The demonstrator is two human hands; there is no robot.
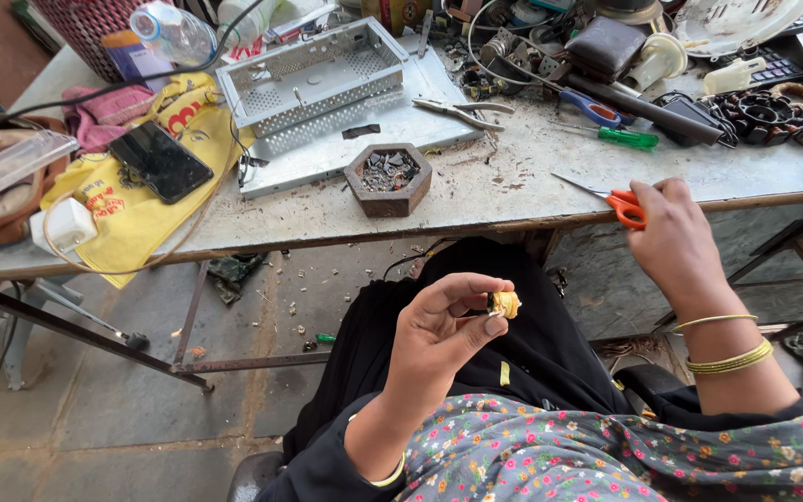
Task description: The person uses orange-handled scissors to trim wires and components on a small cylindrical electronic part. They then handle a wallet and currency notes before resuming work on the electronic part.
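Closest to the head camera, the left hand (pixel 443 339) pinches a small yellow-wound coil (pixel 505 304) between thumb and fingertips, held above the lap and short of the desk (pixel 513 191) edge. Further out, the right hand (pixel 676 242) is closed around orange-handled scissors (pixel 617 202), blades pointing left over the desk edge, well apart from the coil. To work cleanly, I judge the coil should be turned so its loose end faces the blades, gripped firmly by its body, fingertips kept back. A hexagonal wooden tray (pixel 388 179) of scraps sits just beyond.
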